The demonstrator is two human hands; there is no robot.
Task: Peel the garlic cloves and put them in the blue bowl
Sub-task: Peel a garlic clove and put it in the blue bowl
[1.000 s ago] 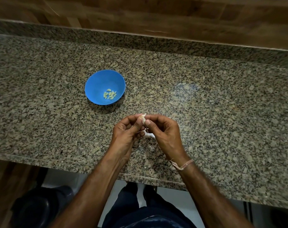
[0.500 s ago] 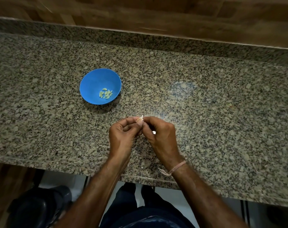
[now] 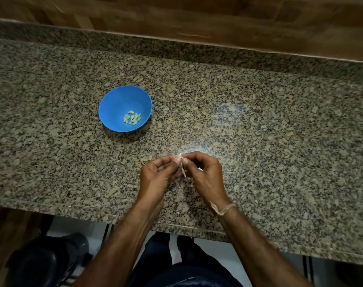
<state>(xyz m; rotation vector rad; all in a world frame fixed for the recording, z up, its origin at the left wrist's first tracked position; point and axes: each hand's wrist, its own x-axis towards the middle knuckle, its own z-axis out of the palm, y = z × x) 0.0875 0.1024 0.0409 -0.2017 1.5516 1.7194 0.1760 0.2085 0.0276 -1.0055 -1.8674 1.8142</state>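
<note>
Seen from above, a person's two hands meet over the near part of a speckled granite table (image 3: 259,131), working a single garlic clove (image 3: 180,158) between their fingertips. The left hand (image 3: 155,175) has its fingers curled and its thumb pressed to the clove, while the right hand (image 3: 205,172) pinches it from the other side, thumb and forefinger closed on it. A thin strip of pale skin (image 3: 184,172) hangs down from the clove between the two hands; the clove itself is small and largely hidden by the fingers, so how much skin remains on it cannot be told. A light-coloured band (image 3: 224,210) circles the right wrist. The blue bowl (image 3: 114,104) stands on the table well apart from the hands, farther from the person and to the left, and holds a small heap of peeled cloves (image 3: 132,117), yellowish-green, gathered in its bottom toward the right side. A raised granite ledge runs along the far edge of the table, with a wooden wall (image 3: 218,21) behind it. Below the near edge, the person's dark trousers (image 3: 176,272) show, beside a dark rounded object (image 3: 46,262) on the floor at the lower left.
</note>
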